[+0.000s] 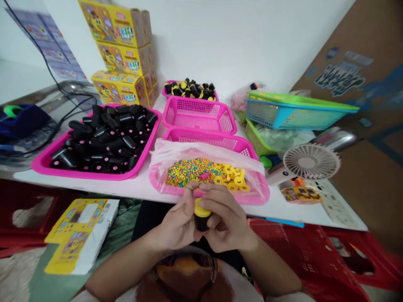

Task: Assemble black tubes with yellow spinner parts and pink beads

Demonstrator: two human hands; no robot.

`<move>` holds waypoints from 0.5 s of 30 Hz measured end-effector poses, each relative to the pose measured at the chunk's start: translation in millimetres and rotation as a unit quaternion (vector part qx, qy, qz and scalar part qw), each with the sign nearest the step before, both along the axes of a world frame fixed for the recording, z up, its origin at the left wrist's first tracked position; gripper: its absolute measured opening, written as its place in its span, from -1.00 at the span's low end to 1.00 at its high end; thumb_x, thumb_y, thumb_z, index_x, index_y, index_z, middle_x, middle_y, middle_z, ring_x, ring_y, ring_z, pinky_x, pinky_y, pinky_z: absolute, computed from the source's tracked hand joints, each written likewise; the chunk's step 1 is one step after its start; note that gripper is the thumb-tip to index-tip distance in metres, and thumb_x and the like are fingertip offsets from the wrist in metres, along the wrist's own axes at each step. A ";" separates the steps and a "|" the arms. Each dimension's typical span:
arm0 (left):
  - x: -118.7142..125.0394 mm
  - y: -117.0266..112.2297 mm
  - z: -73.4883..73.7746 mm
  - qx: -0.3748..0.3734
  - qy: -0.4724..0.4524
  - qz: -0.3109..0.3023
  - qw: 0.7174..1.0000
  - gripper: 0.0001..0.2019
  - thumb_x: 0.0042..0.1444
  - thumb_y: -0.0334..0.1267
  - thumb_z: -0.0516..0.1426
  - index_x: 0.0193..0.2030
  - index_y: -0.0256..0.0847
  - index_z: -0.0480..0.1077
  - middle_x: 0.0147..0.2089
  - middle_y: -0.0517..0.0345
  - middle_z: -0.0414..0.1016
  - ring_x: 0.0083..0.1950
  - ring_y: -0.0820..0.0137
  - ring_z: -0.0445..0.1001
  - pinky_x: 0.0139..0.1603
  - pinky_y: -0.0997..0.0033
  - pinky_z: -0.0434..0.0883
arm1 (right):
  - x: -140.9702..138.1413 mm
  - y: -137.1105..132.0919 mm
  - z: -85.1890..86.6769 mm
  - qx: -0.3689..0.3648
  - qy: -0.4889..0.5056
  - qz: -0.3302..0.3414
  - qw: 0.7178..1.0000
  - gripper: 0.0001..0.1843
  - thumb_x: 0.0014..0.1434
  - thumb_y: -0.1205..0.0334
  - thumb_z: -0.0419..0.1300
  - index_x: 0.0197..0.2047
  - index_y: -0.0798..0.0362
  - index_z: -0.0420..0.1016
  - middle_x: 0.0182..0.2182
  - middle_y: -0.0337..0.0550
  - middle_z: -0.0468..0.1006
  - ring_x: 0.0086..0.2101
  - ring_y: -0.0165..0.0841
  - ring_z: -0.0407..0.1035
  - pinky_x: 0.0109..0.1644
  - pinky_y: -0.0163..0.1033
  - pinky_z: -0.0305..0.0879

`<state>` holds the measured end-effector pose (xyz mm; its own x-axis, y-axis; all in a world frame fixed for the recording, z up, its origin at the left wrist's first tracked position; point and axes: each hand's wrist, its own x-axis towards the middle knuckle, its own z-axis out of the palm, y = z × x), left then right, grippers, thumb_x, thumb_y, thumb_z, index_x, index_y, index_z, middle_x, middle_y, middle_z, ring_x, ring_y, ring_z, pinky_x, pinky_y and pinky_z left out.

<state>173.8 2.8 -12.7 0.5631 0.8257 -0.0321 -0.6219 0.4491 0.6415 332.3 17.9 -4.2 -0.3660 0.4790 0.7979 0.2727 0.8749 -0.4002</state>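
Observation:
Close to my body, in front of the table edge, both hands hold a small black cup with a yellow ring-like cap on top. My left hand is closed around its left side, thumb near the cap. The fingers of my right hand wrap the right side and reach the cap. Just beyond the hands lies a pink basket lined with clear plastic. In it are many coloured candy beads, several yellow ring pieces and a small pink scoop-like piece.
A pink tray of black cups stands left. Behind are a pink basket and another with black-and-yellow pieces. Yellow boxes are stacked back left. A small fan and blue basket are right. Flat cartons lie lower left.

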 end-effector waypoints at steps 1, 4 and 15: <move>-3.1 3.4 -3.3 0.024 0.024 0.016 0.999 -0.36 0.31 0.31 0.15 0.35 0.08 0.11 -0.32 0.27 0.42 -0.50 0.53 0.29 -0.52 0.60 0.22 | -1.9 5.6 5.1 0.020 -0.016 0.006 1.000 -0.27 0.06 0.45 0.20 0.32 -0.07 0.34 -0.03 -0.01 0.64 0.11 -0.09 0.56 0.16 0.08 0.58; -16.4 16.7 -10.2 0.209 0.181 0.172 0.946 -0.50 0.47 0.26 -0.16 0.40 0.16 0.01 0.01 0.05 0.53 -0.19 0.35 0.55 -0.35 0.44 0.42 | -2.6 35.9 32.0 0.020 -0.083 0.018 0.996 -0.33 0.13 0.49 0.14 0.30 -0.09 0.36 0.02 -0.04 0.65 0.10 -0.17 0.56 0.16 0.01 0.58; -72.4 39.2 -58.3 0.455 0.457 0.522 0.558 -0.51 0.23 -0.33 0.25 0.22 0.12 0.22 0.30 -0.02 0.36 0.18 0.15 0.51 -0.04 0.07 0.60 | 31.1 283.6 86.1 -0.340 -0.227 -0.269 0.872 -0.50 0.04 0.61 0.37 0.06 0.12 0.60 -0.17 -0.13 0.67 -0.32 -0.34 0.56 -0.10 -0.17 0.54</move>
